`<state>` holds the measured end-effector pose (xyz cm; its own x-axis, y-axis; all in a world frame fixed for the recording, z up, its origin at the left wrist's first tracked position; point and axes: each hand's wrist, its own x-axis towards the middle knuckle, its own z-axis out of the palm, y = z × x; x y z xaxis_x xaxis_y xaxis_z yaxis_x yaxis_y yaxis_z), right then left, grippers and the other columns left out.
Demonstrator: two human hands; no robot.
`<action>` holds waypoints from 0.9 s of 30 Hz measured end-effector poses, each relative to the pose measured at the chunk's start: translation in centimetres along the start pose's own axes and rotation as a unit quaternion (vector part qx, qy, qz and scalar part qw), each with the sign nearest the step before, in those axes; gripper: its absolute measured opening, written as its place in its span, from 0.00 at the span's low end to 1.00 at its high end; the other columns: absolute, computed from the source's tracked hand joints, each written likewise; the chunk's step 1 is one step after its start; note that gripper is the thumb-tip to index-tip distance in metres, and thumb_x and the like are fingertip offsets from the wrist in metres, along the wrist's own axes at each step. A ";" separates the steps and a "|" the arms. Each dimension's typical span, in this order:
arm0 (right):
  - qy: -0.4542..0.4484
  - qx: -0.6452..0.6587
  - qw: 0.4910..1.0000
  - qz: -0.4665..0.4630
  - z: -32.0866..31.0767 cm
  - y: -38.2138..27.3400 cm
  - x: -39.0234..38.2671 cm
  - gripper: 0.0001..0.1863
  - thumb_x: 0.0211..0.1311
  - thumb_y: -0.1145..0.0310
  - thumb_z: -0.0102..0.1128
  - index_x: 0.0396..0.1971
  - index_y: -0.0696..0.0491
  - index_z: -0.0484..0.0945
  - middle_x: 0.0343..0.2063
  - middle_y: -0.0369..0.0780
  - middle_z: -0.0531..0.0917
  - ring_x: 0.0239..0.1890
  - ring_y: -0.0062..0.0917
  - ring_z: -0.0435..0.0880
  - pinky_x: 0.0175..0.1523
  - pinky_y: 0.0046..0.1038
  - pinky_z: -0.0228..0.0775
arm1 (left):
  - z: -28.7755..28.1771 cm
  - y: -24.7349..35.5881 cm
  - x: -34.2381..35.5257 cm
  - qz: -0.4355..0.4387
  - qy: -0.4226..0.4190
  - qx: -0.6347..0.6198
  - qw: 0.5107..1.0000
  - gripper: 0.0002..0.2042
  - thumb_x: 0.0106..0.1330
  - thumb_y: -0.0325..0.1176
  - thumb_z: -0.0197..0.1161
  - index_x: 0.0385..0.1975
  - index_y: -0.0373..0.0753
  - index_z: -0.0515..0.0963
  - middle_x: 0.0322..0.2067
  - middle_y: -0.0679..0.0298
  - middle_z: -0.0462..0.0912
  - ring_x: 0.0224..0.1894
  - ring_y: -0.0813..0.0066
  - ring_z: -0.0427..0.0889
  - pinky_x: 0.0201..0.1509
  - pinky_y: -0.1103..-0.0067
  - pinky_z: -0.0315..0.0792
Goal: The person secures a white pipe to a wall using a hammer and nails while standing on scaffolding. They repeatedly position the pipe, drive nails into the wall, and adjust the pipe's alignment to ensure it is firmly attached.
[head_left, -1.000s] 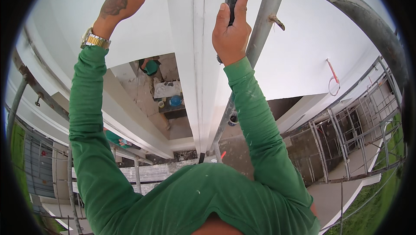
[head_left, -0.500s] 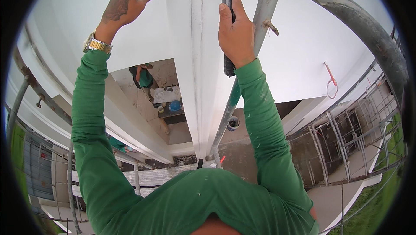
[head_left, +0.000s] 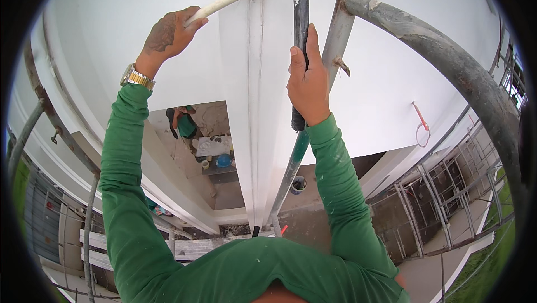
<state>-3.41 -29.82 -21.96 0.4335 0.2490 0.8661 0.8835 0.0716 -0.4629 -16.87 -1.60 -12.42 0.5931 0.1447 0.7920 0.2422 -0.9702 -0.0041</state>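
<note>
- Upper left: stick (head_left: 229, 2), in left hand (head_left: 172, 36)
- Top middle: hammer (head_left: 300, 20), in right hand (head_left: 309, 89), right of stick
- Just right of hammer: pole (head_left: 340, 28)
- Just below middle: bucket (head_left: 298, 184), left of right sleeve (head_left: 342, 185)
- Left of middle: person (head_left: 186, 126)

Soft, even daylight leaves the smooth white painted wall (head_left: 391, 68) pale and nearly shadowless. Beyond its rectangular opening, the grey-brown concrete floor (head_left: 213, 117) looks dimmer, its details soft. The black-handled metal claw hammer (head_left: 301, 15) is fairly crisp. Fisheye distortion bends lines toward the black, blue-fringed rim.
</note>
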 end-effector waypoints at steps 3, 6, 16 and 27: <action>0.066 -0.012 0.990 -0.121 -0.2 -1.2 0.4 0.32 0.79 0.67 0.51 0.77 0.60 0.54 0.53 0.61 0.81 0.38 0.40 0.89 0.41 0.32 0.80 | 0.3 0.1 0.0 0.009 0.007 0.003 1.000 0.21 0.77 0.51 0.56 0.55 0.40 0.81 0.22 0.59 0.80 0.24 0.68 0.77 0.33 0.70 0.73; 0.128 -0.034 0.958 -0.253 0.2 -0.5 1.6 0.32 0.79 0.69 0.52 0.77 0.60 0.54 0.59 0.61 0.79 0.41 0.40 0.90 0.43 0.31 0.81 | 1.5 -0.7 0.0 0.066 0.073 0.019 0.995 0.22 0.77 0.51 0.57 0.57 0.40 0.81 0.25 0.58 0.83 0.25 0.66 0.81 0.35 0.70 0.75; 0.062 -0.079 0.977 -0.186 -0.1 -2.6 3.5 0.30 0.79 0.63 0.52 0.75 0.56 0.61 0.18 0.46 0.80 0.17 0.33 0.79 0.27 0.33 0.72 | 0.7 -0.2 -0.3 0.017 0.019 0.020 0.999 0.23 0.76 0.52 0.57 0.57 0.39 0.80 0.29 0.53 0.85 0.30 0.60 0.84 0.39 0.68 0.77; 0.067 -0.096 0.975 -0.187 -1.6 -3.9 4.6 0.30 0.79 0.63 0.53 0.75 0.57 0.61 0.22 0.45 0.82 0.19 0.31 0.79 0.28 0.32 0.73 | 1.0 -0.6 -0.1 0.036 0.033 0.029 0.998 0.21 0.75 0.50 0.60 0.53 0.38 0.83 0.28 0.53 0.87 0.28 0.59 0.85 0.37 0.67 0.80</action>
<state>-4.62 -30.48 -15.86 0.0828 0.1116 0.9903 0.9956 -0.0528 -0.0773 -16.31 -0.86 -13.17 0.5590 0.0601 0.8270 0.2453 -0.9647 -0.0958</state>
